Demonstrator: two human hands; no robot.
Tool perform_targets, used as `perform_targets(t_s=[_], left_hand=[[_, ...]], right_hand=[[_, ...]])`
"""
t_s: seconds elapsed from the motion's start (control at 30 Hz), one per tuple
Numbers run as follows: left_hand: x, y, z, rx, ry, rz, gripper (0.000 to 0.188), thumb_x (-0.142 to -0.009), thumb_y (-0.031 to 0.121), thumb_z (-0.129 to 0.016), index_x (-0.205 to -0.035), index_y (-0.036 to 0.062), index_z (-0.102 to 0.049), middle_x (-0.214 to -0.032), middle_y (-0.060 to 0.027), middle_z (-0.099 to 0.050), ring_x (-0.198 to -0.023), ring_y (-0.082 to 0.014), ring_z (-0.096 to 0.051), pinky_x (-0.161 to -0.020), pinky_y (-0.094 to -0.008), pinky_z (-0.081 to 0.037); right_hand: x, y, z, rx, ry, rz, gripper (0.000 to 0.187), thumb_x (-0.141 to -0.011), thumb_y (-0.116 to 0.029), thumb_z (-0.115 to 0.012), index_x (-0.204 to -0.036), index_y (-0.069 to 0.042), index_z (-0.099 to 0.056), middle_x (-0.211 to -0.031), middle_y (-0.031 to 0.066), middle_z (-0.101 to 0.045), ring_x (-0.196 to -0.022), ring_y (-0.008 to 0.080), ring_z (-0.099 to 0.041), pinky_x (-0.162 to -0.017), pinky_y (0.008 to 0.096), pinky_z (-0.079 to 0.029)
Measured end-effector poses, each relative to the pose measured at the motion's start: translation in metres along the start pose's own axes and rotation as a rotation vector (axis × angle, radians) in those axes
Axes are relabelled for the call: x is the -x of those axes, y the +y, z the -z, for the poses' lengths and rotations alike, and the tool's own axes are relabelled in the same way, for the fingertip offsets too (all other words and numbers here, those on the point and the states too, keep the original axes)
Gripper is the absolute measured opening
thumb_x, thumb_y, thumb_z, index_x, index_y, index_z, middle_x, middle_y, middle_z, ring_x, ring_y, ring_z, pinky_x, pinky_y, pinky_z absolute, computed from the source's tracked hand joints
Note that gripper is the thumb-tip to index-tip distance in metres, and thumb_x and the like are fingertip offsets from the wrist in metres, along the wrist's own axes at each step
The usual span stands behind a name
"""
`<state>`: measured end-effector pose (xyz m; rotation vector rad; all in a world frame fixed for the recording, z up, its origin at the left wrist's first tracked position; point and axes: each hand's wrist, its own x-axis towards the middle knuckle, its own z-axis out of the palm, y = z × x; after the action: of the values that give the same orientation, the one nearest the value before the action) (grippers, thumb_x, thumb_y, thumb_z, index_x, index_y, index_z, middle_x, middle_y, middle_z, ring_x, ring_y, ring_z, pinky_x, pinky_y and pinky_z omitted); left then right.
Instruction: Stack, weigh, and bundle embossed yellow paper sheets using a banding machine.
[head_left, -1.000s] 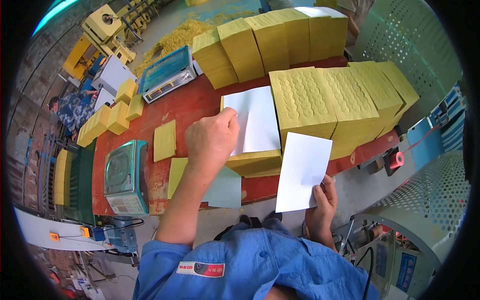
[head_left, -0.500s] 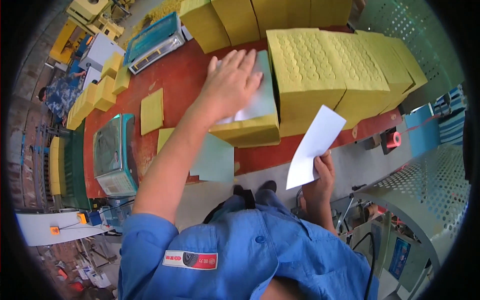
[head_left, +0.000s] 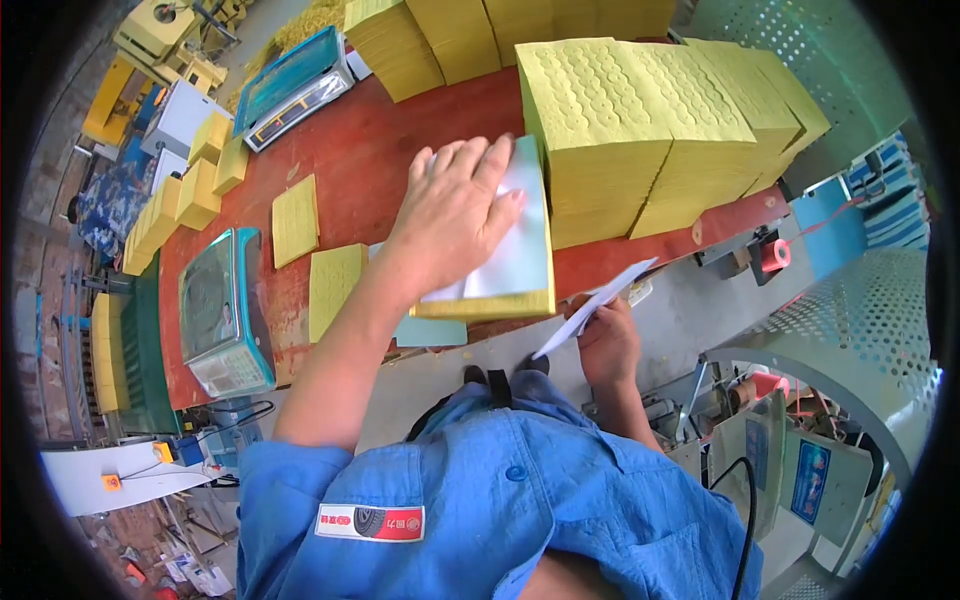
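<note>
My left hand (head_left: 450, 215) lies flat with its fingers out, pressing on a white sheet (head_left: 505, 240). Under that sheet a pale blue-green sheet (head_left: 537, 215) covers the top of a yellow paper stack (head_left: 500, 305) at the table's front edge. My right hand (head_left: 610, 345), lower and to the right, pinches a white paper sheet (head_left: 598, 303), which shows nearly edge-on beyond the table edge. Partly hidden behind my left forearm, another blue-green sheet (head_left: 432, 333) sticks out over the edge.
Tall embossed yellow paper stacks (head_left: 600, 160) stand on the red table (head_left: 370, 140) at the right, more at the back. Two scales, one near (head_left: 215, 310) and one far (head_left: 290, 90), sit left of thin yellow pads (head_left: 295, 220). A perforated metal guard (head_left: 830, 320) curves at the right.
The covered yellow stack has come toward me, away from the tall stacks, with my left hand still on top. My right hand has shifted slightly left and turned its white sheet nearly edge-on.
</note>
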<state>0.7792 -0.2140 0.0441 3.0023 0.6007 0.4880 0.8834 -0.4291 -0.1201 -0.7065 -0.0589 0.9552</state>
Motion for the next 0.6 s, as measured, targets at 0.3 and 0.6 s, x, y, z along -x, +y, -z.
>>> perform_targets(t_s=[0.3, 0.6], left_hand=[[0.043, 0.029, 0.024, 0.082, -0.039, -0.091, 0.061, -0.096, 0.037, -0.048, -0.146, 0.0028, -0.036, -0.138, -0.0199, -0.045, -0.13, -0.0364, -0.041, -0.111, -0.059, -0.022], [0.055, -0.006, 0.019, 0.315, 0.031, -0.062, 0.058, -0.097, 0.032, -0.045, -0.147, 0.0038, -0.038, -0.146, -0.0207, -0.042, -0.135, -0.036, -0.037, -0.115, -0.0462, -0.024]], right_hand=[[0.018, 0.042, 0.02, 0.322, 0.255, -0.135, 0.016, -0.088, -0.005, -0.051, -0.1, 0.0, -0.06, -0.093, 0.0079, -0.065, -0.084, 0.0172, -0.061, -0.075, 0.0305, -0.047], [0.04, 0.056, -0.01, 0.077, 0.274, -0.045, 0.015, -0.089, -0.012, -0.052, -0.101, -0.003, -0.054, -0.089, 0.0055, -0.061, -0.081, 0.0162, -0.062, -0.085, 0.0364, -0.052]])
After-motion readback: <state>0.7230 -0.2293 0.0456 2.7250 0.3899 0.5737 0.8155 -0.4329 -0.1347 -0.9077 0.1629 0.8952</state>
